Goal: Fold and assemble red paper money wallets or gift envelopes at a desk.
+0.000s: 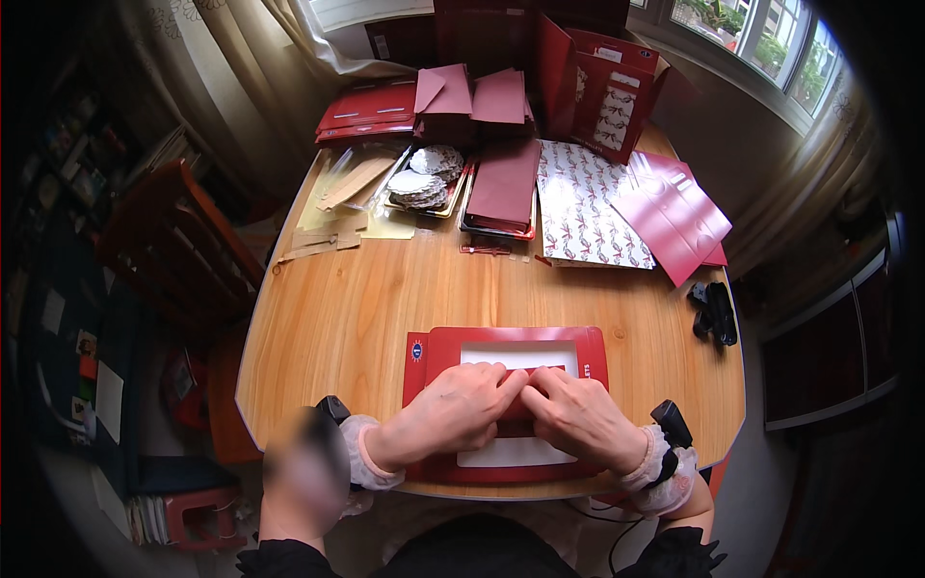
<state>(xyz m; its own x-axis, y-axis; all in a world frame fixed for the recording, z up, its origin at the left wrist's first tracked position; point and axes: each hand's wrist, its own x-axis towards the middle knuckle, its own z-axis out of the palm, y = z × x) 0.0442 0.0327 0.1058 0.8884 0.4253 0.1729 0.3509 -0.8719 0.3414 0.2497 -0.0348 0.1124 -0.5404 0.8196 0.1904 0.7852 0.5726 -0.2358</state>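
Observation:
A red card folder (594, 349) with a rectangular cut-out lies flat at the table's near edge, right in front of me. White shows through the cut-out (511, 353). A dark red piece of paper or card (515, 424) crosses the middle of that opening, mostly covered by my fingers. My left hand (458, 407) is closed in a pinch on this piece. My right hand (581, 418) pinches it too, its fingertips meeting those of the left. Whether the piece is loose or joined to the folder, I cannot tell.
Behind lie tan paper strips (328, 237), a tray of scalloped white discs (424, 183), dark red envelopes (503, 183), patterned sheets (590, 217) and glossy red card (674, 207). A red box (617, 96) stands at the back. Black clip-like objects (713, 313) sit at the right edge.

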